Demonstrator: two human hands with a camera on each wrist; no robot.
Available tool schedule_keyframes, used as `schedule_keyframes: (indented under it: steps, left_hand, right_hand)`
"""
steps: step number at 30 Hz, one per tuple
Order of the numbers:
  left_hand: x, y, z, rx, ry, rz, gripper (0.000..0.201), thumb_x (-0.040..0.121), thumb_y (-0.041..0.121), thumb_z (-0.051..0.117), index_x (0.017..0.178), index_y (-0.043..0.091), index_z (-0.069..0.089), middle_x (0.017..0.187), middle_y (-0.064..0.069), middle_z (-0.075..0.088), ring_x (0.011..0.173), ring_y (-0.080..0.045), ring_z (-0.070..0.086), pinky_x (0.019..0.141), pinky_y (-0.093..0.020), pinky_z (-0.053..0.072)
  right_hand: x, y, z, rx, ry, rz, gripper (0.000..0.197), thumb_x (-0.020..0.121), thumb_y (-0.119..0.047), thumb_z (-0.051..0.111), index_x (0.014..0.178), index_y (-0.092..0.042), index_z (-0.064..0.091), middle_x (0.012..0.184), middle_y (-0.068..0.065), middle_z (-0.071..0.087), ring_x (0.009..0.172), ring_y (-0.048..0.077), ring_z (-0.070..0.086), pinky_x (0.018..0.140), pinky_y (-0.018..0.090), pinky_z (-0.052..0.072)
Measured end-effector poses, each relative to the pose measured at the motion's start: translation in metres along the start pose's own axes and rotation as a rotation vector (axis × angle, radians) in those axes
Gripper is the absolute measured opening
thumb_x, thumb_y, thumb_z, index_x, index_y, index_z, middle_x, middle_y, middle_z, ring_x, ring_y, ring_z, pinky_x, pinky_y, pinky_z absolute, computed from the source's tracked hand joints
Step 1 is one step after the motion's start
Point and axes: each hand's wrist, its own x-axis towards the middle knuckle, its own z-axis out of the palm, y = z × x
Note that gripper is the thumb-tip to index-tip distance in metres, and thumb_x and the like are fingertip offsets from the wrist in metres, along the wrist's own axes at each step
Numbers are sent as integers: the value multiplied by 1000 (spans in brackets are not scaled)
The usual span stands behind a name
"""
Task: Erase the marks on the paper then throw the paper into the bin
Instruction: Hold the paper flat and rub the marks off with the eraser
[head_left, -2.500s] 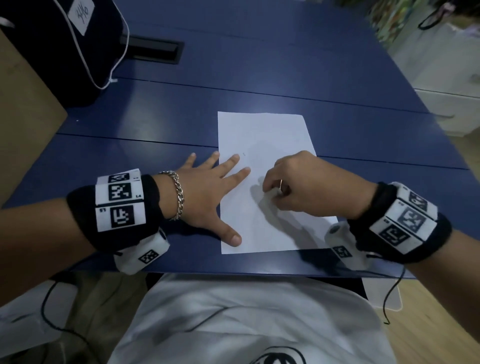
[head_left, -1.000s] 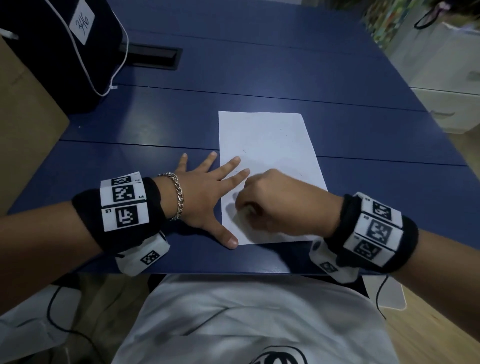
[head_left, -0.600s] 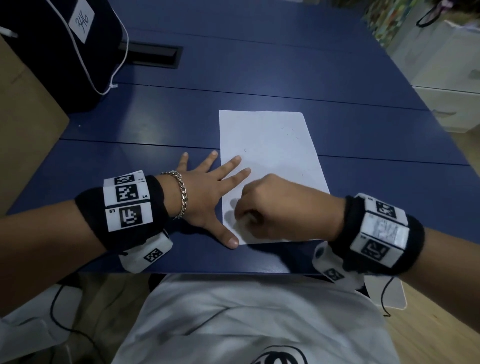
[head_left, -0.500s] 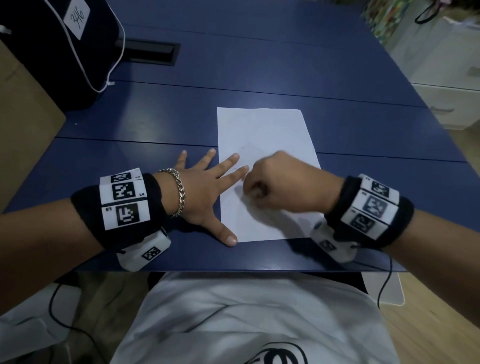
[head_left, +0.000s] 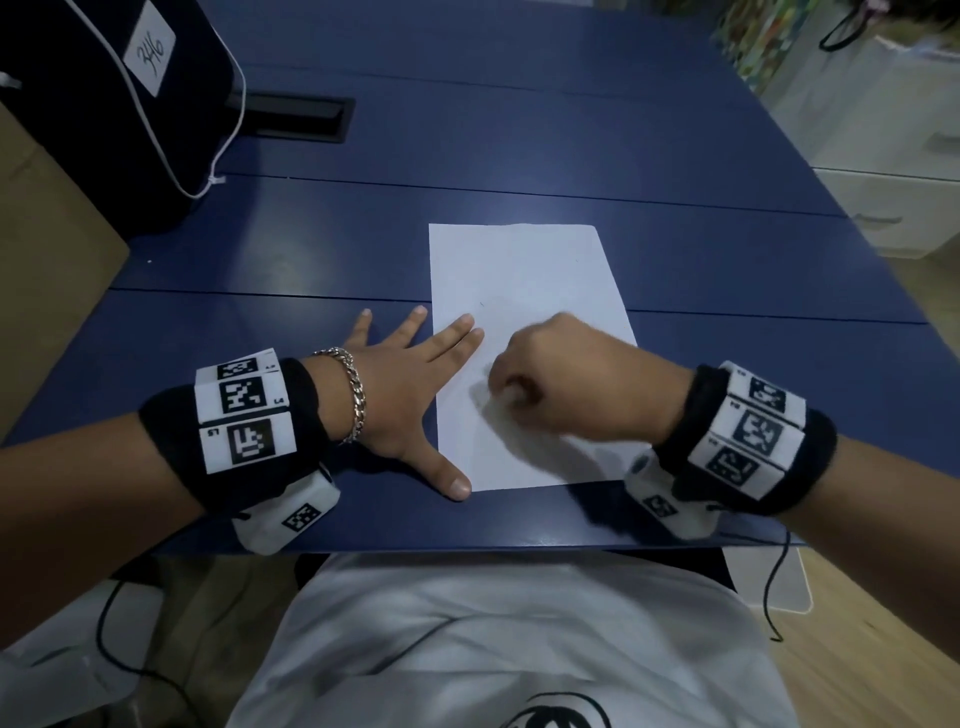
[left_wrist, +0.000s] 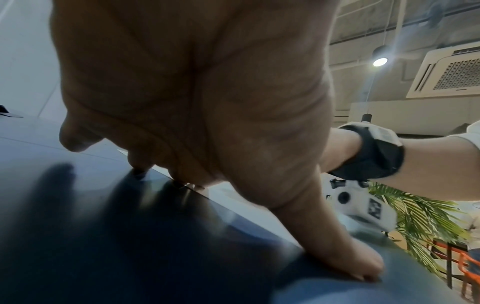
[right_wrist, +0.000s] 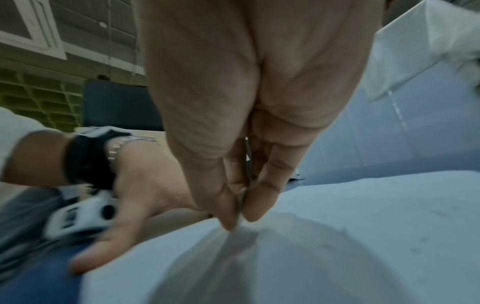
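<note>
A white sheet of paper (head_left: 524, 270) lies flat on the blue table (head_left: 727, 270). It carries only faint marks (head_left: 482, 304). My left hand (head_left: 415, 384) is spread flat, palm down, two fingertips resting on the sheet's left edge and the thumb at its near left corner. My right hand (head_left: 506, 395) is curled over the middle of the sheet. In the right wrist view its thumb and finger (right_wrist: 237, 218) pinch a small pale eraser against the paper (right_wrist: 363, 226); the eraser is almost wholly hidden. No bin is in view.
A black bag (head_left: 104, 104) with a white label stands at the table's far left, beside a brown box (head_left: 47, 249). A black cable slot (head_left: 296, 117) is set in the tabletop. White cabinets (head_left: 893, 171) stand at the right.
My right hand has rubbed across the sheet, going down toward the near edge and then back up to the middle. The left hand has stayed pressed on the left edge.
</note>
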Motion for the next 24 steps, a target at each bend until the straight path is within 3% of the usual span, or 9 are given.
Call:
schedule_keyframes:
  steps: [2, 4, 8, 10, 13, 16, 18, 21, 24]
  left_hand:
    - [0, 0, 0, 4, 4, 4, 162, 43, 110, 54, 153, 38, -40, 159, 22, -45, 156, -30, -31, 120, -76, -5]
    - [-1, -1, 0, 8, 13, 7, 161, 43, 110, 53, 153, 38, -40, 159, 21, -45, 156, -31, -30, 120, -76, -6]
    - [-2, -1, 1, 29, 54, 22, 158, 45, 112, 48, 153, 39, -40, 162, 18, -42, 158, -33, -26, 120, -75, -7]
    - [-4, 2, 4, 41, 84, 26, 155, 46, 112, 46, 154, 40, -39, 167, 13, -37, 159, -33, -23, 121, -73, -9]
    - [-3, 8, 5, 42, 169, 50, 149, 53, 110, 44, 161, 37, -27, 175, -4, -12, 161, -32, -11, 126, -65, -6]
    - [-2, 15, -3, 32, 303, 100, 142, 59, 103, 55, 167, 32, -4, 162, -11, 19, 152, -32, 15, 127, -45, 9]
    - [2, 19, -11, 31, 298, 152, 139, 61, 98, 62, 167, 36, -3, 171, -10, 4, 157, -33, 4, 127, -45, 6]
    - [15, 23, -15, 93, 182, 194, 140, 59, 99, 62, 162, 47, -18, 170, 6, -33, 158, -37, -23, 127, -63, -4]
    - [26, 23, -14, 48, 92, 168, 144, 53, 101, 65, 155, 56, -26, 167, 9, -38, 157, -40, -26, 124, -70, -5]
  right_hand:
    - [-12, -13, 3, 7, -83, -72, 16, 85, -25, 57, 79, -18, 69, 74, 0, 66, 65, 22, 57, 67, 35, 48]
    - [-23, -6, -3, 49, -55, -28, 10, 88, -24, 64, 88, -21, 73, 81, -3, 68, 69, 17, 60, 71, 32, 50]
    - [-55, 24, -15, 208, 176, 234, 21, 91, -27, 76, 112, -25, 78, 88, -13, 73, 78, 3, 69, 77, 21, 56]
    - [-72, 31, -10, 214, 190, 333, 20, 90, -29, 77, 110, -26, 78, 84, -15, 72, 77, 0, 69, 74, 17, 55]
    - [-86, 30, 6, 169, 113, 368, 13, 93, -28, 74, 105, -28, 77, 90, -15, 70, 81, 1, 65, 77, 25, 57]
    - [-90, 32, 10, 158, 92, 354, 7, 95, -31, 72, 101, -29, 75, 91, -16, 64, 82, -1, 60, 76, 23, 54]
    - [-86, 33, 6, 145, 81, 338, 5, 95, -29, 72, 98, -29, 75, 90, -15, 64, 80, 0, 61, 75, 25, 55]
    - [-74, 29, -1, 124, 52, 292, 11, 91, -23, 72, 98, -30, 76, 90, -14, 69, 81, 3, 63, 76, 26, 56]
    - [-55, 16, -4, 147, 35, 196, 16, 91, -23, 72, 104, -30, 76, 92, -13, 71, 80, 5, 63, 75, 23, 54]
